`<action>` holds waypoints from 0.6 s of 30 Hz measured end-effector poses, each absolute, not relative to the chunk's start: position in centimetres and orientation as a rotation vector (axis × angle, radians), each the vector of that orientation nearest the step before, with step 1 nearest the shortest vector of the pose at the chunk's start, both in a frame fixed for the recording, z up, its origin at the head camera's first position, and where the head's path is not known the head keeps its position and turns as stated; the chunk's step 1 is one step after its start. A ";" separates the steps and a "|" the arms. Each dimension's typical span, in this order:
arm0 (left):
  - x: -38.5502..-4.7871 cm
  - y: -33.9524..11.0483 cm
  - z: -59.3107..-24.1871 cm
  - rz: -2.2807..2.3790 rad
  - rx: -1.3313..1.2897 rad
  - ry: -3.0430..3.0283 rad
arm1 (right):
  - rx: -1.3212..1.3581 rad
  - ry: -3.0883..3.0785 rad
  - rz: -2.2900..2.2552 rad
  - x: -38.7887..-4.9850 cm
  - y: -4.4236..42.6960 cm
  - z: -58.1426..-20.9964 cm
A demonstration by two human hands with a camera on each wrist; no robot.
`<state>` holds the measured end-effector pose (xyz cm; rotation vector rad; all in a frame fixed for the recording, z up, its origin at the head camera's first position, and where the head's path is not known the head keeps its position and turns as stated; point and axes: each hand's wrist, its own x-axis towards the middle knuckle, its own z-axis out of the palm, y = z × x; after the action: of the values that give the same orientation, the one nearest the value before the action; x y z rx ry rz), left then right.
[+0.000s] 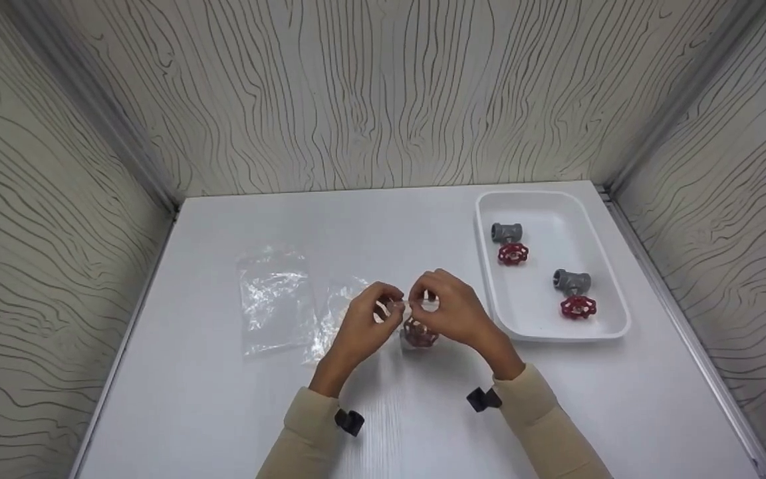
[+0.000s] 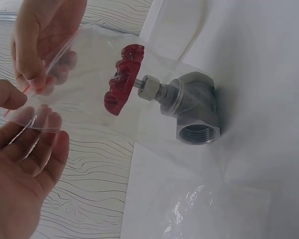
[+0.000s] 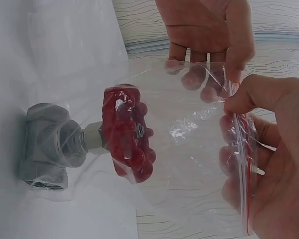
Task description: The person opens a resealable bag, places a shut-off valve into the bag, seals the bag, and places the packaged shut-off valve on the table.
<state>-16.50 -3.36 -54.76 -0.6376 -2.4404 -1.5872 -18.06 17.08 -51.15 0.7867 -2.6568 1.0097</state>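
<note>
A clear zip bag (image 3: 184, 134) with a red seal strip hangs from both hands. Inside it stands a grey valve (image 2: 192, 104) with a red handwheel (image 3: 127, 132), its body at the bottom of the bag by the tabletop. My left hand (image 1: 363, 322) pinches the bag's top edge between thumb and fingers. Close beside it, my right hand (image 1: 456, 309) pinches the same edge, thumb on the seal strip and fingers behind the film. In the head view the hands partly hide the bag.
To the right, a white tray (image 1: 542, 332) holds two more grey valves, one at the back (image 1: 507, 233) and one nearer (image 1: 572, 281), both with red handwheels. Flat clear bags, one farther left (image 1: 276, 306) and one by my left hand (image 1: 336, 319), lie on the white table (image 1: 223, 412).
</note>
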 end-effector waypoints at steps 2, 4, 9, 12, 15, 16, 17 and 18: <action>-16.6 -3.3 -54.8 -1.562 -0.648 -2.460 | 0.786 -2.645 1.017 -18.1 17.0 -51.2; -16.6 -3.2 -54.7 -1.533 -0.647 -2.477 | 0.785 -2.640 1.017 -18.0 16.9 -51.2; -16.7 -3.1 -54.6 -1.472 -0.629 -2.472 | 0.770 -2.665 1.013 -18.0 16.8 -51.1; -16.7 -3.1 -54.6 -1.444 -0.625 -2.447 | 0.759 -2.692 1.030 -17.9 17.0 -51.0; -16.7 -3.2 -54.7 -1.432 -0.619 -2.429 | 0.741 -2.706 1.047 -17.9 17.3 -50.9; -16.7 -3.3 -54.7 -1.432 -0.617 -2.428 | 0.734 -2.711 1.052 -17.9 17.5 -50.9; -16.8 -3.3 -54.7 -1.439 -0.614 -2.430 | 0.728 -2.712 1.053 -18.0 17.6 -50.9; -16.8 -3.3 -54.7 -1.449 -0.611 -2.435 | 0.722 -2.712 1.057 -18.0 17.7 -51.0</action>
<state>-16.77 -3.29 -54.73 -0.6107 -2.4351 -1.4487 -17.98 17.70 -50.96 0.7219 -2.7120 1.0573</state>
